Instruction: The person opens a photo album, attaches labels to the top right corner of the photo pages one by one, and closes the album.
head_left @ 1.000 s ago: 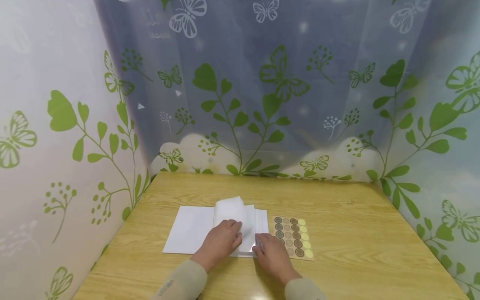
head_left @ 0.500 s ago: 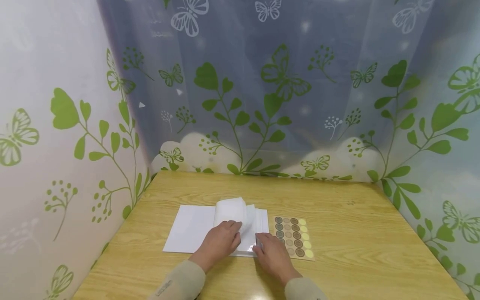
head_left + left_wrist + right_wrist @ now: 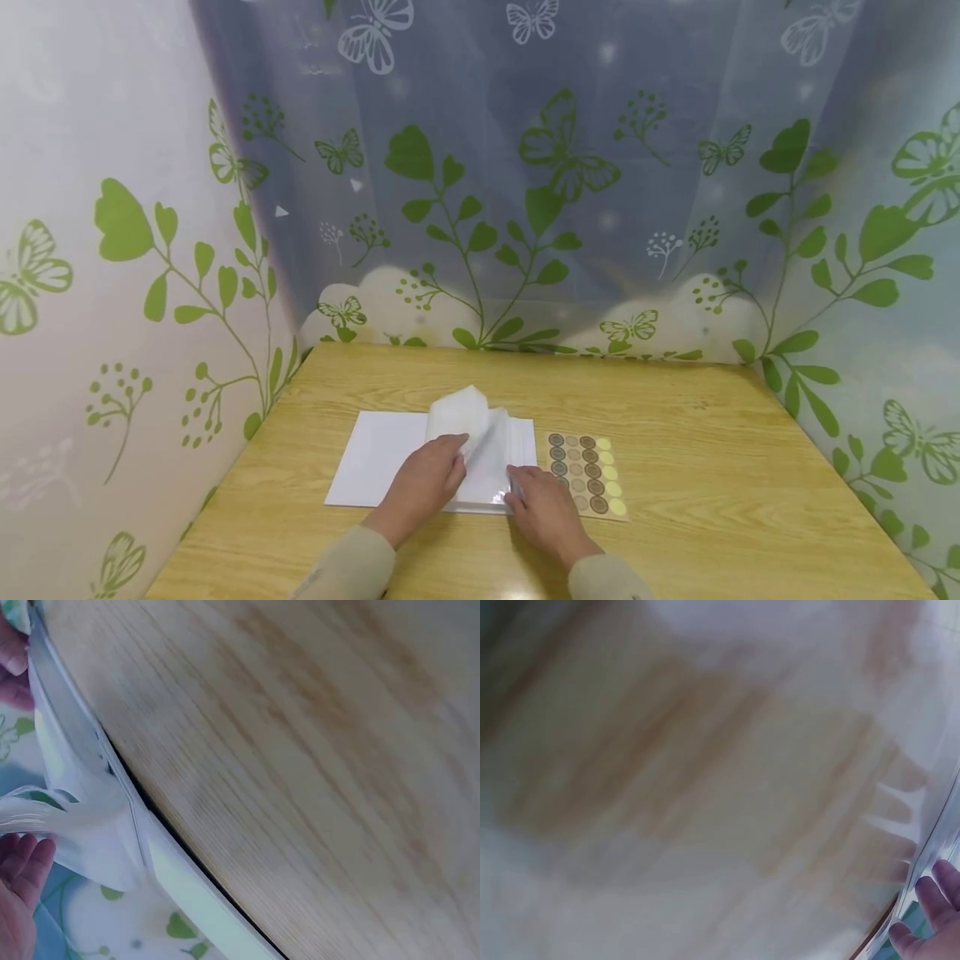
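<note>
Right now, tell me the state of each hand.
Left hand: holding the curled-up flap of thin white translucent sheets.
Right hand: fingers pressing the near edge of the flat white sheet stack; grip cannot be told.

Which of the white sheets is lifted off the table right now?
The translucent sheet curling up above the left hand; the plain white sheet left of it lies flat.

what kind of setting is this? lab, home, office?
Likely a small screened-off craft or data-collection booth, not a plain office. A wooden table is closed in on three sides by a curtain printed with green leaves and butterflies. On it lie white sheets and a sticker sheet.
</note>
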`<action>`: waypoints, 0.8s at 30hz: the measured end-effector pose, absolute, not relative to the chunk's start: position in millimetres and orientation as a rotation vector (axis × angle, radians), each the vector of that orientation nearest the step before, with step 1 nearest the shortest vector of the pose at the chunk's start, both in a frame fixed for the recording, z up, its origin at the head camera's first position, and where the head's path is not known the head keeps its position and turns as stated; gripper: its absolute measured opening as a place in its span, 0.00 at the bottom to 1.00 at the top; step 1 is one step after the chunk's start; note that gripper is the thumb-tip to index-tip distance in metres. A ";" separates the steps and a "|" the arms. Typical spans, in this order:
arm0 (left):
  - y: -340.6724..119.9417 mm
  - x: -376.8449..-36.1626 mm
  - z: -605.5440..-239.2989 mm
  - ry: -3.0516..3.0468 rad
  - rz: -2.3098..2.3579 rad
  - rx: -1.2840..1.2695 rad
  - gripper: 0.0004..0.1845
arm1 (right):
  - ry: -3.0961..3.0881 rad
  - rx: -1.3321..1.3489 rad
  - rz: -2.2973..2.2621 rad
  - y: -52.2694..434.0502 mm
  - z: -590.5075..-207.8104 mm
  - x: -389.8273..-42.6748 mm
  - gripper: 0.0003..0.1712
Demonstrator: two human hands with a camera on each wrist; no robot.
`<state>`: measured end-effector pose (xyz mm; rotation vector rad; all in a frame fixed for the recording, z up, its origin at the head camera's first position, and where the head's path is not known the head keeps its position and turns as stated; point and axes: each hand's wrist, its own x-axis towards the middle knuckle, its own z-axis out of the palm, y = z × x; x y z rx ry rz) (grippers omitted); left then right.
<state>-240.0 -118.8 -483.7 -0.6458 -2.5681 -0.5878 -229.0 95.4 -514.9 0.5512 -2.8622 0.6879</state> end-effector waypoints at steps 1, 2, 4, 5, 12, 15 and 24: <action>-121.6 -239.1 -483.1 -2.550 -0.612 -0.625 0.16 | -2.863 0.554 0.682 95.2 -515.0 -228.6 0.24; -124.5 -238.4 -482.6 -2.534 -0.634 -0.603 0.16 | -2.862 0.555 0.680 94.9 -515.0 -228.3 0.24; -130.5 -237.0 -481.9 -2.509 -0.677 -0.555 0.16 | -2.860 0.562 0.669 94.7 -515.0 -228.1 0.24; -133.4 -236.5 -481.6 -2.503 -0.699 -0.530 0.16 | -2.860 0.563 0.666 94.6 -515.0 -228.1 0.24; -151.1 -234.6 -484.1 -2.456 -0.783 -0.439 0.16 | -2.883 0.563 0.622 94.6 -515.3 -229.0 0.24; -155.6 -234.3 -486.0 -2.430 -0.803 -0.431 0.16 | -2.880 0.569 0.601 94.7 -516.1 -229.6 0.24; -161.8 -233.5 -487.3 -2.454 -0.867 -0.355 0.18 | -2.860 0.513 0.632 92.8 -516.4 -227.8 0.21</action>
